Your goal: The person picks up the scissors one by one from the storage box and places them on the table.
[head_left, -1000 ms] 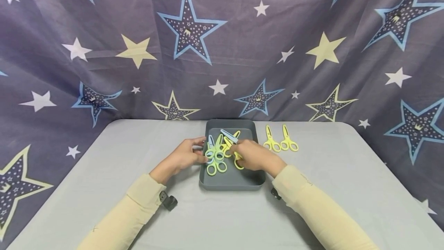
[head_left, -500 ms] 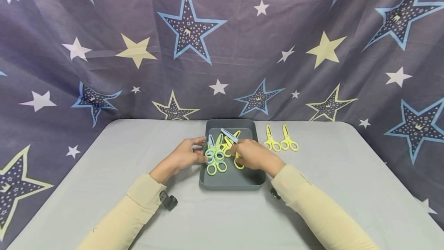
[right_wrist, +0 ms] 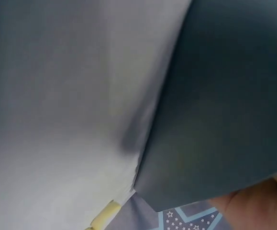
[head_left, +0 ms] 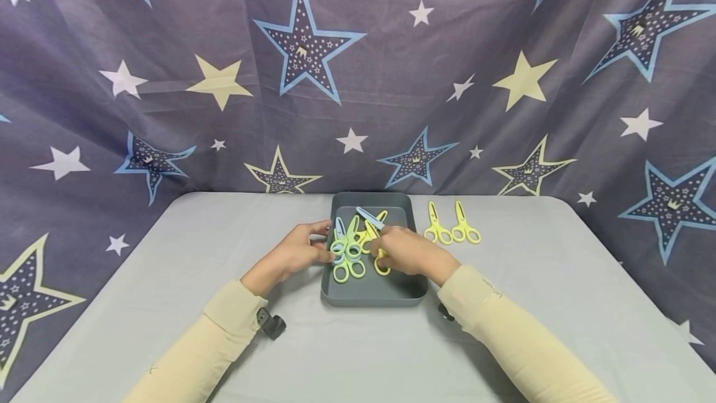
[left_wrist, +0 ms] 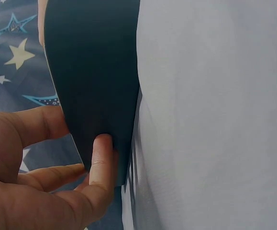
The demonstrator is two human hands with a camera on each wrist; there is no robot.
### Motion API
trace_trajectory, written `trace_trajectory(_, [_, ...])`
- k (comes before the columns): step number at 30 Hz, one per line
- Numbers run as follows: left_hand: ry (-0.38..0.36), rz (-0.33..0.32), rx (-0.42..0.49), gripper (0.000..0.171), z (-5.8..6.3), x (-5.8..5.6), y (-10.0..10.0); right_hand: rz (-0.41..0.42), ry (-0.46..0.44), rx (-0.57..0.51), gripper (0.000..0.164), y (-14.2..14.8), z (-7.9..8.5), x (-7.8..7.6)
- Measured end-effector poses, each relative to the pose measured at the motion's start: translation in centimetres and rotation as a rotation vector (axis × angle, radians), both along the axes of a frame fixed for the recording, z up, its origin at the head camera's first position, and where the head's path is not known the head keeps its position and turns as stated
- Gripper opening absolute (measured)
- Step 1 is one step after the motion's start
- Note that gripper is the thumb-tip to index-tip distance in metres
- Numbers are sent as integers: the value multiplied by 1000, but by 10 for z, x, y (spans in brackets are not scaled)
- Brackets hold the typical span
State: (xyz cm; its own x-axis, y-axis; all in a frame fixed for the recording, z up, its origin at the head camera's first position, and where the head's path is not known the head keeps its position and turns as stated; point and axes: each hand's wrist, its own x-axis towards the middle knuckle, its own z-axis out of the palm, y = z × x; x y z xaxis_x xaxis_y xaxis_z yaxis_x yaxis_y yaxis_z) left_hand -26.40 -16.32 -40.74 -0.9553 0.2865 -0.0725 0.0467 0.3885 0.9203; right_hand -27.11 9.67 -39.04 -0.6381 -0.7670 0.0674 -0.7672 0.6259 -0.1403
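My left hand (head_left: 299,247) grips the left wall of a dark grey tray (head_left: 371,298). In the left wrist view, one finger (left_wrist: 101,158) lies on the outer wall while others meet the rim. Inside the tray, my right hand (head_left: 405,249) has curled fingers pinching yellow scissors (head_left: 383,266), whose middle is hidden. Blue scissors (head_left: 369,216) run under that hand, with only the blade showing. Another yellow pair (head_left: 366,245) lies beside it. Along the left wall, green scissors (head_left: 353,247) overlap blue scissors (head_left: 340,229); green handle loops (head_left: 349,271) show below them.
Two yellow scissors, a left pair (head_left: 438,226) and a right pair (head_left: 465,226), lie side by side on the pale tabletop (head_left: 503,254), right of the tray. A star-patterned curtain (head_left: 358,111) hangs along the table's far edge.
The yellow scissors' handle at my right fingers has shifted slightly left and down, with the fingers. My left hand and the tray have stayed in place.
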Motion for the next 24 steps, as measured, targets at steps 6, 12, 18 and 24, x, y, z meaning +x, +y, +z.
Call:
trace_trajectory(6, [1,-4,-3,86,0,0,0,7,-18,3,8,-4,1,1])
trace_trajectory(12, [-2,-4,-3,87,2,0,0,9,14,0,6,-4,-1,1])
trace_trajectory(18, [-2,2,-8,87,2,1,-1,-36,38,-11,7,-6,-5,3])
trace_trajectory(24, [-4,3,-16,86,2,1,-1,-54,18,-1,8,-6,-5,3])
